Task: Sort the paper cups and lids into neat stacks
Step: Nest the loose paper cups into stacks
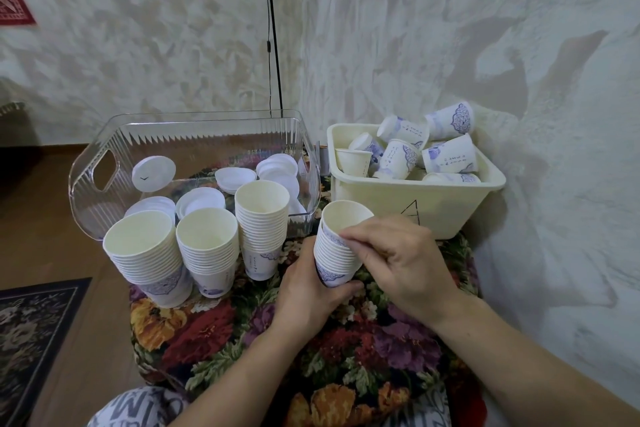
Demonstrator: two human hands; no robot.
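Fingertips (346, 237) of the right hand (398, 263) curl over the rim of the top cup (346, 217), pinching its near wall where it sits in the held stack (334, 253). The left hand (306, 291) wraps the bottom of that same stack from below and to the left, its thumb across the printed base, so both hands hold one column of nested cups. The column's long axis runs nearly upright, leaning a little toward the left, mouth up and facing the camera; the top cup rides slightly higher than its neighbours, so it looks not fully seated, and a push straight down along that axis would likely settle it. Just to the left, on the flowered cloth (242, 340), stand three finished stacks (204, 246), mouths up, side by side and touching or nearly so. Behind them the clear bin (90, 184) holds the white lids (277, 168), lying loose and in small piles rather than one tidy stack. To the right of the held stack and behind the right hand, the cream tub (415, 204) holds the loose cups (415, 149), tumbled on their sides; the right hand is the nearer one to it, so fetching the next cup would fall to that hand while the left steadies the column.
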